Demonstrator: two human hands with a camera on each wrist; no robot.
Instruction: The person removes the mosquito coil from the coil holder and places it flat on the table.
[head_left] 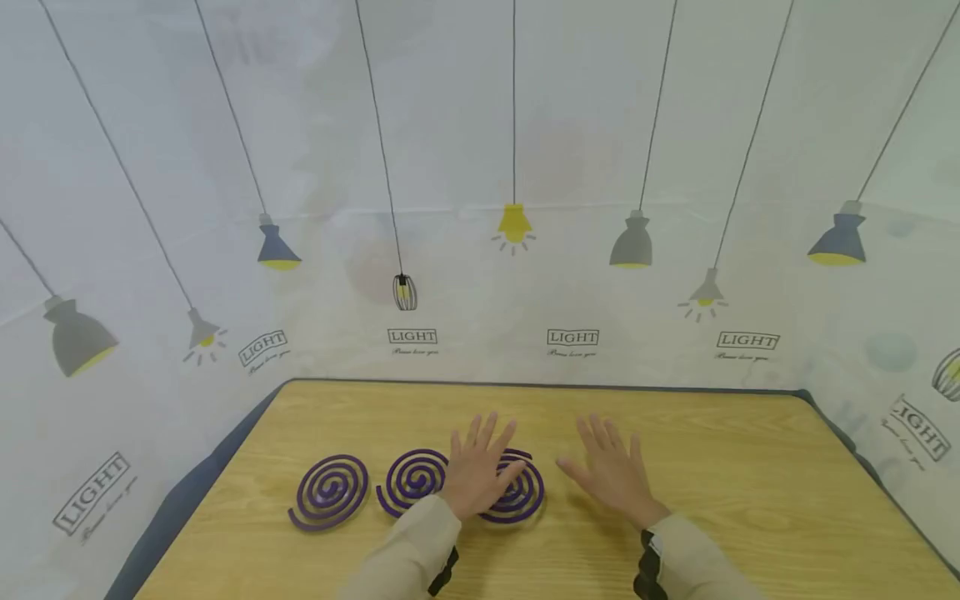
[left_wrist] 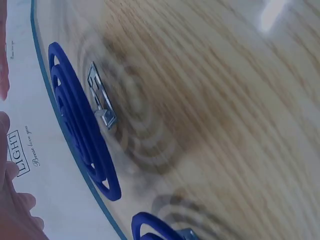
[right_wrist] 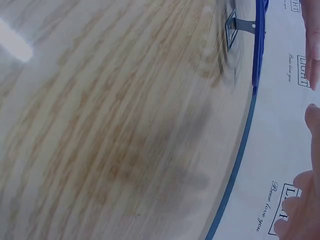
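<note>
Three dark purple mosquito coils stand in a row on the table: a left coil (head_left: 333,490), a middle coil (head_left: 420,480) and a right coil (head_left: 538,492). My left hand (head_left: 477,473) hovers with spread fingers, covering part of the right coil and the edge of the middle one in the head view. To the right of that coil, my right hand (head_left: 617,477) is held over bare wood, fingers straight and palm down. Neither hand holds anything. In the left wrist view, a coil (left_wrist: 80,122) is raised on a thin metal stand (left_wrist: 103,100). The right wrist view shows a coil (right_wrist: 258,45) edge-on with its stand (right_wrist: 231,30).
The wooden table (head_left: 750,483) has a dark rim and rounded far corners. Behind and around it hangs a pale cloth backdrop (head_left: 465,167) printed with lamps and LIGHT labels. A black band (head_left: 649,567) circles the right wrist.
</note>
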